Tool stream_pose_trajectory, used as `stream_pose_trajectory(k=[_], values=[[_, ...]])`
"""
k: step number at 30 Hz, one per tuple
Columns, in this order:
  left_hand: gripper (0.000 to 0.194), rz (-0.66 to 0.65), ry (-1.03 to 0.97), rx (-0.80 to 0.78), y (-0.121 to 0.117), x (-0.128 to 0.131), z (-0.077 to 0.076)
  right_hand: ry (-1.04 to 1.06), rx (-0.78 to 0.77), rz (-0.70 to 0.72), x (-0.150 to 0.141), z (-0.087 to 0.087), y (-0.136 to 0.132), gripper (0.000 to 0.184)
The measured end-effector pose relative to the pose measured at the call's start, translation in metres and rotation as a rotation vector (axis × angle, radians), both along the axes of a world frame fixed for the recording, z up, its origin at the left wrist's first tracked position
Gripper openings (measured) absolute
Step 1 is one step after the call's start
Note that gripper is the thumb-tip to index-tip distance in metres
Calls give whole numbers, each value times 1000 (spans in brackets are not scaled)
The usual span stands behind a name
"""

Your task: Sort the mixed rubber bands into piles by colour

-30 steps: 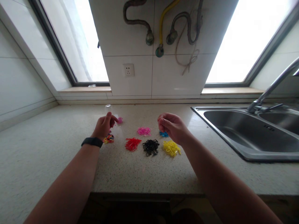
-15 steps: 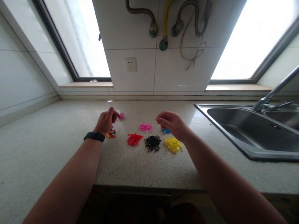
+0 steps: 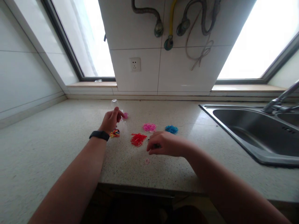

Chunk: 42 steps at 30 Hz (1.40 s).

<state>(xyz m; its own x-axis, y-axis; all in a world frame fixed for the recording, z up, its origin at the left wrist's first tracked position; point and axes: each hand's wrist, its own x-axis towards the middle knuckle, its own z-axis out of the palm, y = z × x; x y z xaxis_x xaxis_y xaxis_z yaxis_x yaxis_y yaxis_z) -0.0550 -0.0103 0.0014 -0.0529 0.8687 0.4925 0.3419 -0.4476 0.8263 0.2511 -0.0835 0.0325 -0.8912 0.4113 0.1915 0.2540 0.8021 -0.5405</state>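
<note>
Right hand [image 3: 164, 144] has shifted from the blue bands [image 3: 171, 129] to the black bands [image 3: 157, 145], mostly hiding them; fingers curled, grip unclear. Pink ring [image 3: 147, 161] lies nearby, counter's [image 3: 130, 171] front-edge side. Left hand [image 3: 111, 120] half-curled, any hold unclear.

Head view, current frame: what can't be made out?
- Head view: dark pieces, mostly hidden by the right hand; its grip can't be read.
- Head view: multicolored pile, partly behind the left hand.
- Head view: pink item at the left fingertips, too small to identify or tell if held.
- Head view: faucet, cut off by the right edge.
</note>
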Motion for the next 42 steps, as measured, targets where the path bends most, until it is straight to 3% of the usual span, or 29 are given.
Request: stream_pose_trajectory(k=[6, 16, 20, 25, 27, 30, 35, 42], values=[[67, 2, -22, -35, 3, -1, -3, -126, 135, 84, -12, -4, -6, 11], [67, 10, 28, -18, 1, 0, -2, -107, 85, 96, -13, -8, -6, 5], [66, 18, 33, -21, 0, 0, -1, 66, 11, -21, -5, -1, -3, 7], [66, 25, 53, -8, 0, 0, -1, 475, -84, -343, 6, 9, 6, 7], [65, 27, 51, -16, -1, 0, -1, 620, -170, -406, 8, 11, 8, 8], [64, 32, 44, -32, -1, 1, -1, 793, -307, -427, 8, 12, 9, 12], [62, 41, 57, -30, -3, 3, 1, 923, -398, -437, 8, 14, 7, 16], [62, 46, 57, -46, -4, 4, 2, 955, -372, -394, 9, 16, 6, 13]])
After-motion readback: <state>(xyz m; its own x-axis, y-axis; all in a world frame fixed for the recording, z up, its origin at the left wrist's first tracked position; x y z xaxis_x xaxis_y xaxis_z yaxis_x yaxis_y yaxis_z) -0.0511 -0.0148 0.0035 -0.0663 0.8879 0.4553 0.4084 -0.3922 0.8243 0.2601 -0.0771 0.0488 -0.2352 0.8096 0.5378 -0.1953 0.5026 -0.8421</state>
